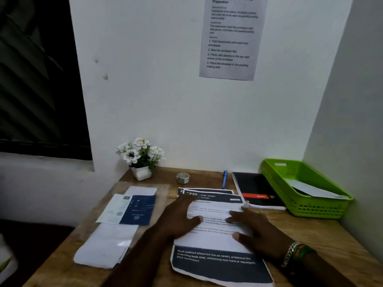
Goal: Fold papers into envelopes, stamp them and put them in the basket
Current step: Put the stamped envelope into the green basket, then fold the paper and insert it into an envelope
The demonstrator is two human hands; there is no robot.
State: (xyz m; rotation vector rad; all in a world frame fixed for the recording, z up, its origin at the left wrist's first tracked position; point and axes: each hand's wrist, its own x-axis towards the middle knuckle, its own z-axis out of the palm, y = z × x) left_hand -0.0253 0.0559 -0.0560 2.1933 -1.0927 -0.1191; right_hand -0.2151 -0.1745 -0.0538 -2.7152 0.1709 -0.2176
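Left hand (178, 218): my fingers flat, pressing paper (215, 226).
Right hand (255, 230): flat on paper too.
Basket (310, 210): right, holds one envelope (310, 190).
Nearby: notebook (255, 187), pen (224, 179), tape (183, 177), flowers (141, 154).

Through the head camera I see both of my forearms bare, no sleeves in frame. My left hand (178, 218) carries nothing that I can make out: no ring, no watch, no band at the wrist. My right hand (255, 233) has a stack at the wrist (294, 253): a silver-coloured chain-link bracelet nearest the hand, then green and orange thread bands just behind it. The fingernails show plain and short where visible.
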